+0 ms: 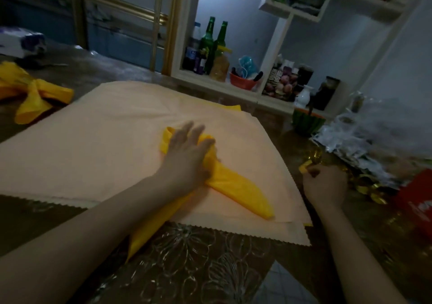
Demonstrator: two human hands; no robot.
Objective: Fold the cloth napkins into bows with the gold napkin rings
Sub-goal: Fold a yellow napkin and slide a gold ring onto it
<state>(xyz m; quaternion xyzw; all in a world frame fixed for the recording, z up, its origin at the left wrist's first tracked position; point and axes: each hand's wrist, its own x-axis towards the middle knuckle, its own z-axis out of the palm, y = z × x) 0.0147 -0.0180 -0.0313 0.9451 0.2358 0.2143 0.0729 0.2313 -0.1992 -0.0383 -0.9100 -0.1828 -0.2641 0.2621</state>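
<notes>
Head view: your left hand (pixel 187 149) is spread flat, pressing the yellow napkin (pixel 243 189) mid peach cloth (pixel 93 140), with bare cloth all round. The napkin's tail overhangs the near zigzag edge. Your right hand (pixel 325 186), just off the cloth's right edge, pinches a gold napkin ring (pixel 305 168), blurred and mostly hidden.

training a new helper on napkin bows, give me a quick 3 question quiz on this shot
1. True or false: the left hand presses open-fingered on the folded yellow napkin.
2. What does the right hand pinch? A) gold napkin ring B) spoon C) scissors
3. Fill in: the finished yellow bow lies to the ___ of the peach cloth.
Key: 1 true; 2 A; 3 left.
</notes>
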